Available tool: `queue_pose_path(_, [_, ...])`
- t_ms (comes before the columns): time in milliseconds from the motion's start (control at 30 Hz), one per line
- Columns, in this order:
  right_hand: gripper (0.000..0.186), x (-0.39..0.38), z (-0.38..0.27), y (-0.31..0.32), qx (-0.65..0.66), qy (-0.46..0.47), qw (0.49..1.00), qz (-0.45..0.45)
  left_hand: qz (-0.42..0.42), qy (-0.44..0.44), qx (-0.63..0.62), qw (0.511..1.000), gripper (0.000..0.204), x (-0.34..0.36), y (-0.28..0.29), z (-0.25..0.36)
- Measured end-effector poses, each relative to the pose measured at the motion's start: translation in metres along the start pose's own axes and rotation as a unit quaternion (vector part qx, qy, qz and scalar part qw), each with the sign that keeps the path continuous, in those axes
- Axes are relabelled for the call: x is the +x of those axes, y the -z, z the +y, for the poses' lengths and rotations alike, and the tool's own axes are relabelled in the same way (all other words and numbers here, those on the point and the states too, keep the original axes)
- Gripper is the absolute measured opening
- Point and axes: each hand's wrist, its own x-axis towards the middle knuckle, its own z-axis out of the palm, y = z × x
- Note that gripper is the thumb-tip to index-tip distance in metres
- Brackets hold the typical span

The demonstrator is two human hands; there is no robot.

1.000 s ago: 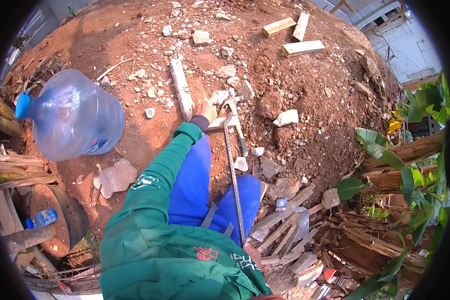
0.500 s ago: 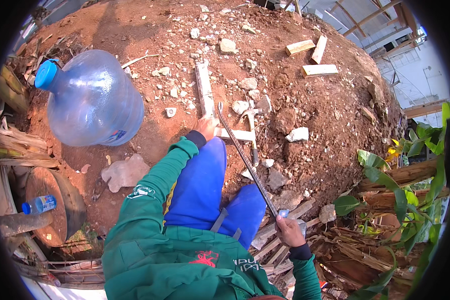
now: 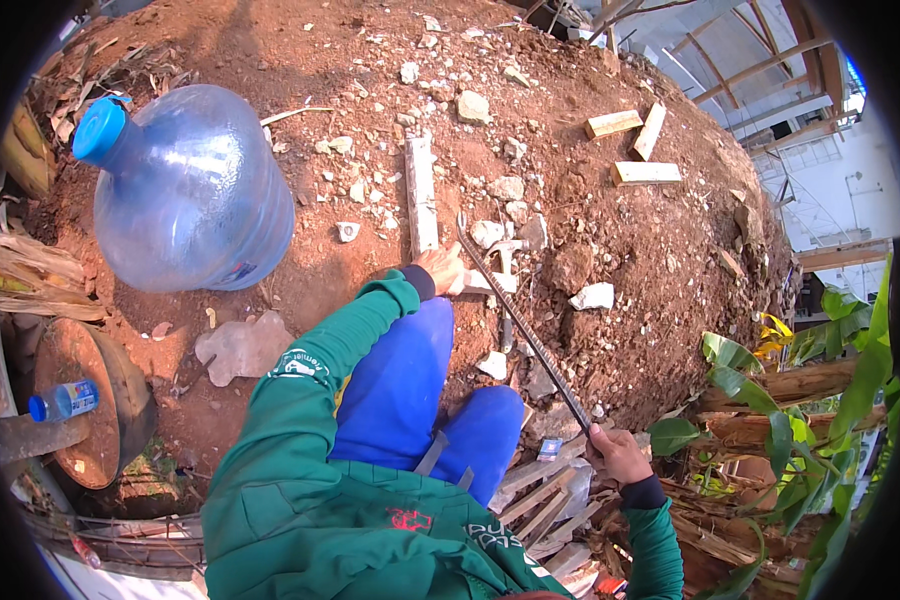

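Observation:
My left hand [image 3: 438,270] is closed round the near end of a short wooden block [image 3: 488,282], just in front of my left knee. My right hand [image 3: 618,456] grips the lower end of a dark ribbed metal pry bar [image 3: 530,338]. The bar slants up to the left, its flattened tip close beyond the left hand. Under the bar and block lies a hammer [image 3: 507,252], its handle partly covered. Beyond my left hand a longer, pale wooden piece [image 3: 420,196] rests on the soil. Whether bar and block touch, I cannot tell.
A large blue water jug [image 3: 195,190] lies at left. Behind it, nearer me, a small bottle [image 3: 70,400] rests by a round wooden stump [image 3: 120,405]. Several cut blocks [image 3: 646,173] lie far right. Stones dot the sloping soil; leafy plants [image 3: 770,400] and scrap wood [image 3: 545,510] are at right.
My left hand has shifted right and toward me with the block, uncovering the near end of the longer wood. My right hand has moved right with the bar. The view has shifted slightly.

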Motion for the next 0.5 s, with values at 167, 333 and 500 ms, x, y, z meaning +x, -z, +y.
queue_pose_path(167, [0.05, -0.019, -0.017, 0.013, 0.008, -0.016, 1.0, -0.002, 0.051, 0.106, -0.063, 0.991, 0.038, -0.028, 0.01, -0.021])
queue_pose_path(333, [0.049, -0.013, -0.022, -0.001, -0.003, 0.005, 0.999, -0.032, 0.072, 0.14, -0.09, 0.983, 0.036, -0.061, 0.022, -0.054])
queue_pose_path(500, [0.05, -0.014, -0.03, -0.011, -0.014, -0.008, 0.999, -0.032, 0.061, 0.169, -0.164, 0.97, 0.042, -0.077, 0.038, -0.052])
